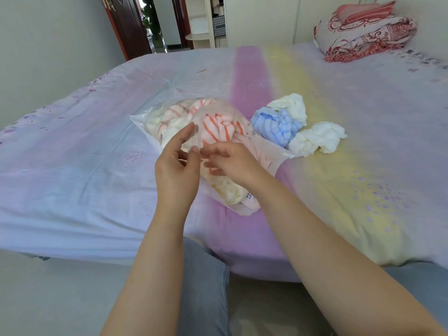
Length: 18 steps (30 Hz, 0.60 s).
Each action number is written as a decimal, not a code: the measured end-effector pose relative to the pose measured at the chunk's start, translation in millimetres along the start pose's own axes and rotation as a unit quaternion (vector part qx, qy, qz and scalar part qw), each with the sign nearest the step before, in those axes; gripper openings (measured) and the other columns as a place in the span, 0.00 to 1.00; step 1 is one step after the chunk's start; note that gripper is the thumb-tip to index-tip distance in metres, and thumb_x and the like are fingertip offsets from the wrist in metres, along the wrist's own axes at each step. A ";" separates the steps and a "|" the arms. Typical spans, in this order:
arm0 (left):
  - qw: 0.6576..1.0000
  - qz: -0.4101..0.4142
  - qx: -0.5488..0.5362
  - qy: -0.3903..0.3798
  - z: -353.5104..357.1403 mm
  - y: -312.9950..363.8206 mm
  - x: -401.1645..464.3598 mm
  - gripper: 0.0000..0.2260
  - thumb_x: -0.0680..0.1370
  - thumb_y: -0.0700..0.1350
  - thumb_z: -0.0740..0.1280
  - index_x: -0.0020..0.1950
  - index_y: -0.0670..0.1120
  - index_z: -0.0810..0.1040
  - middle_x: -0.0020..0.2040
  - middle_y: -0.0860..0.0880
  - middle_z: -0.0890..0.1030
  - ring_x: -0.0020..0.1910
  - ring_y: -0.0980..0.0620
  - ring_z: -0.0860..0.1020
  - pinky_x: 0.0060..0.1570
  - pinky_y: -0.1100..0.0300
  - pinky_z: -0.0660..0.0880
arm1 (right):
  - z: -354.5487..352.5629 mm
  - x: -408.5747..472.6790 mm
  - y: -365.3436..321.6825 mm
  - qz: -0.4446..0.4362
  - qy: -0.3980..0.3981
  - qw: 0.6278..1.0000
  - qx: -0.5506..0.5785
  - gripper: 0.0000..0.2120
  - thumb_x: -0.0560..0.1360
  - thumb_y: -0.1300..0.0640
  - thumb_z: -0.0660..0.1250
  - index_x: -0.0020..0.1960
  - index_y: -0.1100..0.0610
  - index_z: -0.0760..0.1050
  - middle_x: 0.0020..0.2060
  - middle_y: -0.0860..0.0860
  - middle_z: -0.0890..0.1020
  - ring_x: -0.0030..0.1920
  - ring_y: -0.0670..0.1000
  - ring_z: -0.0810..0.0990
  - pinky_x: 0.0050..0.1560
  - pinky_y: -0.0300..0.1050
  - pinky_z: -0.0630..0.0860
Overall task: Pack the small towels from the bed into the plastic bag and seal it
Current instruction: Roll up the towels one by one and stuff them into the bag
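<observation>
Plastic bag (194,122) mid-bed (97,151), stuffed with orange-striped towels (218,128). Left hand (178,166) at the bag's 7 o'clock edge, thumb and forefinger pinching the film, other fingers loosely spread. Right hand (232,163) beside it, fingers curled onto the same plastic edge. Loose towels (291,124) at the bag's 3 o'clock.

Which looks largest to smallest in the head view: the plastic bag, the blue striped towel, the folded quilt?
1. plastic bag, the largest
2. folded quilt, though it lies much farther away, so its true size is unsure
3. blue striped towel, the smallest
</observation>
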<state>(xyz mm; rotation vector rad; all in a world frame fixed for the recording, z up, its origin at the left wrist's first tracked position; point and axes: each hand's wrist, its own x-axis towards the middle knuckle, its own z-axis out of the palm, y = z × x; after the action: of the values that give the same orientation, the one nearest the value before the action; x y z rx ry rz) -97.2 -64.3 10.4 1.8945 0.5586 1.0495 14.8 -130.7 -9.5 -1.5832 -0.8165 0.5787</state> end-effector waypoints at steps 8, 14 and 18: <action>0.999 -0.001 0.044 -0.021 32.6 1.9 2.9 0.19 0.79 0.39 0.62 0.67 0.55 0.75 0.61 0.63 0.79 0.34 0.62 0.74 0.43 0.69 0.74 | -111.5 -32.1 57.1 -0.078 0.420 0.904 -0.013 0.16 0.72 0.67 0.58 0.41 0.48 0.78 0.46 0.50 0.82 0.44 0.50 0.80 0.47 0.46 0.76; 0.995 -0.005 0.086 -0.044 47.0 4.7 4.9 0.20 0.79 0.38 0.61 0.69 0.56 0.74 0.57 0.56 0.82 0.44 0.52 0.79 0.54 0.53 0.77 | -179.2 26.2 106.9 0.161 0.196 0.935 -0.250 0.18 0.78 0.64 0.58 0.67 0.58 0.72 0.74 0.51 0.64 0.76 0.48 0.52 0.75 0.47 0.54; 0.994 -0.013 0.099 -0.035 48.4 5.1 6.5 0.20 0.80 0.38 0.61 0.69 0.55 0.74 0.59 0.59 0.81 0.39 0.60 0.74 0.54 0.55 0.77 | -201.4 52.5 128.5 0.242 0.108 0.924 -0.277 0.27 0.79 0.53 0.61 0.75 0.57 0.61 0.74 0.53 0.65 0.76 0.53 0.57 0.77 0.52 0.42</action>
<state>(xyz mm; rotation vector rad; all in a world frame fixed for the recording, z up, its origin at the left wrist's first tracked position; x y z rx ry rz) -53.2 -85.4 5.1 2.0824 0.6660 0.9355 223.5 -224.0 -96.6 -2.3583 -0.4303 0.5283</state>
